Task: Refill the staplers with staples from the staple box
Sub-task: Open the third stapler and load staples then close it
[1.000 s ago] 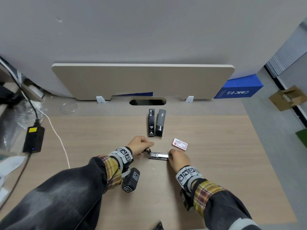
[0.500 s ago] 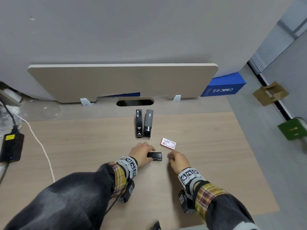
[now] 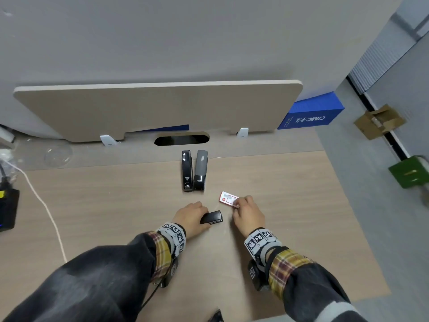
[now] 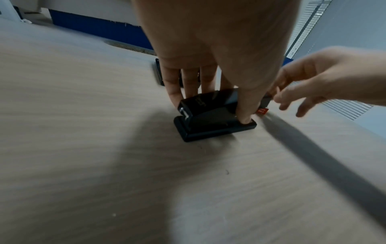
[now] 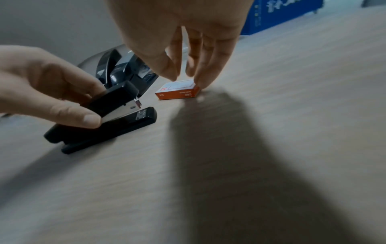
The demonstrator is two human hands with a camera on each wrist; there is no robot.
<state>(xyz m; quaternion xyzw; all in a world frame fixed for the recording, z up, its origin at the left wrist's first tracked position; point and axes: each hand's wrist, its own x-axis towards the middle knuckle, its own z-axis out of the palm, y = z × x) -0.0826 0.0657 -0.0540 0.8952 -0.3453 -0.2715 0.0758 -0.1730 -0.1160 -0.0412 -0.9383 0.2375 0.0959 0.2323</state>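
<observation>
My left hand [image 3: 197, 214] grips a small black stapler [image 3: 212, 217] lying on the wooden desk [image 3: 290, 217]. In the left wrist view my thumb [image 4: 244, 115] presses the near side of the black stapler [image 4: 208, 115] and my fingers wrap its far side. In the right wrist view the stapler [image 5: 108, 122] is closed, with its metal magazine showing at the front. My right hand [image 3: 242, 204] pinches the right end of the red and white staple box [image 3: 227, 198], which lies flat; the staple box [image 5: 179, 91] lies under my fingertips. A black stapler [image 3: 186, 170] and a grey stapler [image 3: 200, 169] lie side by side further back.
A black power adapter [image 3: 9, 210] and white cable [image 3: 46, 210] lie at the left. A divider panel [image 3: 157, 108] and a cable hole [image 3: 182, 140] close off the back. A blue box [image 3: 311, 115] stands behind the desk's right corner. Boxes sit on the floor beyond the right edge.
The small stapler, open with its metal magazine showing a second ago, is now closed. My right hand left it and moved up-right onto the staple box. My left hand stayed on the stapler.
</observation>
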